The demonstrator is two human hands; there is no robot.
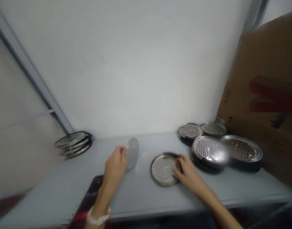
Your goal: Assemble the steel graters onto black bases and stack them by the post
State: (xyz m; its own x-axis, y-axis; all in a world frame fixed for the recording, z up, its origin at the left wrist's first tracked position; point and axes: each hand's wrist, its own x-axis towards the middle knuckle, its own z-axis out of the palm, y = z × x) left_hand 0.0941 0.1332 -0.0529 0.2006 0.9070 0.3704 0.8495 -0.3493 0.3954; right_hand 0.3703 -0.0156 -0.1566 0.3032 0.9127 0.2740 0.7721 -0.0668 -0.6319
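Round perforated steel tray [164, 169] lying flat on the table [141, 203], its right rim gripped by the right hand [188, 174]. Second tray [132, 153] tilted up on edge, clamped in the left hand [115, 167], near the first. Farther right, stacked trays [206, 152] beside a cardboard box [262, 95]; far left, a small stack [73, 143] against the wall [112, 63].

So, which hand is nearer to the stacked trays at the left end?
Left. The left hand, holding a round disc, is right of the stack of metal trays; the right hand is farther right, on another tray.
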